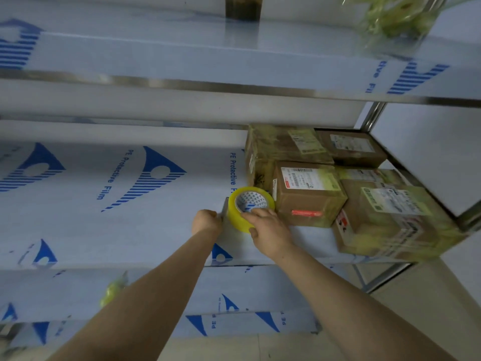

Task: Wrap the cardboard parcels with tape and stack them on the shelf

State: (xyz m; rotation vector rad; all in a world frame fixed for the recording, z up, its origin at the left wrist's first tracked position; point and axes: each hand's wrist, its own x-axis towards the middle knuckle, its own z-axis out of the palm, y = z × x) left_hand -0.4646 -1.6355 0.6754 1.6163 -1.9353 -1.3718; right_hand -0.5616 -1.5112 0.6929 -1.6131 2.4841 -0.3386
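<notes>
Glossy film-covered shelf [130, 230], cardboard parcels [309, 201]

Storeroom: film-covered steel shelving [104, 225], stacked labelled cardboard parcels [309, 201].

We saw a pale floor [440, 295] below, a white wall [429, 157] at right, and steel shelves [208, 87] covered in blue-printed film [86, 220].

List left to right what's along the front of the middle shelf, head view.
Left hand → thin grey tool it holds → tape roll, gripped by the right hand → parcel with red sticker → large taped parcel.
</notes>
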